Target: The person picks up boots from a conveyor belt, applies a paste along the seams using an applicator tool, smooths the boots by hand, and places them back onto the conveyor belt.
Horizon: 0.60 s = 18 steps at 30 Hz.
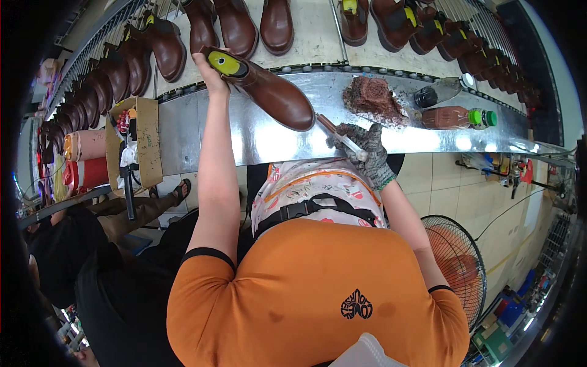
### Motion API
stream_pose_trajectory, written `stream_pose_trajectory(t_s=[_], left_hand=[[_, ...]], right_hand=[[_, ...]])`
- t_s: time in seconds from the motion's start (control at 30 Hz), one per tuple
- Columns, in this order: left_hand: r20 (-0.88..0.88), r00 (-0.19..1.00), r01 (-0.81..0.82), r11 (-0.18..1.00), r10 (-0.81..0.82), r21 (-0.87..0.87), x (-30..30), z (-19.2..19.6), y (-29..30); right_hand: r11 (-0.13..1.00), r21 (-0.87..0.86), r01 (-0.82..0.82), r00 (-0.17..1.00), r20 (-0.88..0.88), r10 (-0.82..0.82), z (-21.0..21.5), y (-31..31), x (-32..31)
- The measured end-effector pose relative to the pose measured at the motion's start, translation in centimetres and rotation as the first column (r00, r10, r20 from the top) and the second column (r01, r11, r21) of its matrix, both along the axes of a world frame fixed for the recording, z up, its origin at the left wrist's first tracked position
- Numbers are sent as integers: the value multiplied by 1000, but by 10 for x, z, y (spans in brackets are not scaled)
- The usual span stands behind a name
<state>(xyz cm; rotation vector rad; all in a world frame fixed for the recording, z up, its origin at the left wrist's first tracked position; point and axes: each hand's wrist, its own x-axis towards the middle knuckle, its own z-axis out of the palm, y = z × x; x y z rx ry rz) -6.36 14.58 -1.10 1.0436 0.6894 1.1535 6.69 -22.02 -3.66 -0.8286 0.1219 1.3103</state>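
Note:
A brown leather ankle boot [278, 98] with a yellow-green insole hangs tilted over the metal ledge, its toe to the right. My bare left hand [212, 74] grips it at the heel and upper end; part of the fingers is behind the boot. My right hand [370, 154], in a grey knitted glove stained dark, is closed round a slim brush [343, 138] with a pale handle and a brown head. The brush head is at the boot's toe; I cannot tell if it touches. Just beyond the glove sits a crumbly reddish-brown lump [372, 93].
Rows of brown boots [237, 29] stand on the conveyor behind the metal ledge [189, 134]. At right lie a clear bottle [441, 92] with dark contents and a brown-filled bottle [449, 117]. A cardboard box [153, 147] stands left; a fan [455, 269] is low right. Another person [61, 244] is at left.

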Motion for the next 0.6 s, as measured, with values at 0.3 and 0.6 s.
stream_pose_trajectory(t_s=[0.3, 0.6], left_hand=[[-551, 763, 100, 780, 338, 617, -32, 2, 0], [-665, 622, 65, 819, 413, 570, -67, 24, -51]], right_hand=[[972, -175, 156, 988, 33, -152, 53, -3, -11], [986, -142, 84, 945, 324, -34, 62, -1, -3]])
